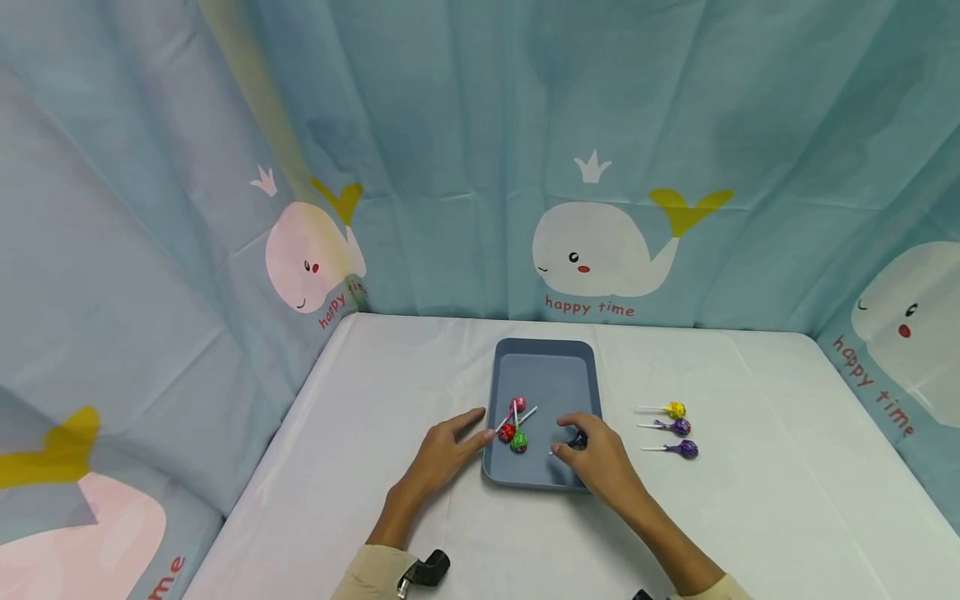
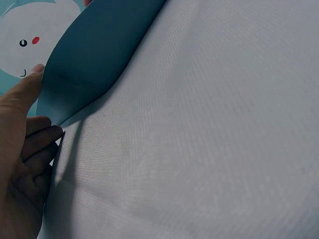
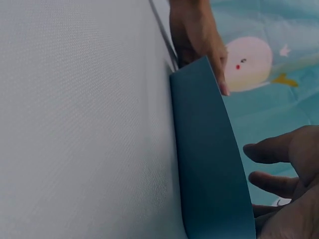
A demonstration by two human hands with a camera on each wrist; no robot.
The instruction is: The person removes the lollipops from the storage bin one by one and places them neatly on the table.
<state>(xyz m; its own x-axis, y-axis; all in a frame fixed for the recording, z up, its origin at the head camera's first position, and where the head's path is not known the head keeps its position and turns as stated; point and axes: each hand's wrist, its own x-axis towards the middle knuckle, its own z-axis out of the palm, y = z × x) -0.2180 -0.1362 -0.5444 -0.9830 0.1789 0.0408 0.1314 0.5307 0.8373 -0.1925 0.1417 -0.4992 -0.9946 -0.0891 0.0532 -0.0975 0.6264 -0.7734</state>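
A grey-blue tray [image 1: 543,375] lies on the white-covered table. My left hand [image 1: 442,454] is at its left side, the thumb touching the rim and the other fingers beside the outer wall in the left wrist view. Over the tray's right part hovers my right hand [image 1: 600,458], with a dark lollipop [image 1: 577,440] partly hidden under its fingers. Thumb and fingers stand apart in the right wrist view; the tray wall hides the candy there. A pink lollipop [image 1: 518,403], a red lollipop [image 1: 507,432] and a green lollipop [image 1: 519,442] lie together in the tray's left part, sticks crossing.
Right of the tray, a yellow lollipop [image 1: 677,410], a purple lollipop [image 1: 681,427] and a darker purple lollipop [image 1: 687,449] lie in a column, sticks pointing left. A blue whale-print curtain [image 1: 450,250] hangs behind the table [image 1: 765,467] and along its sides.
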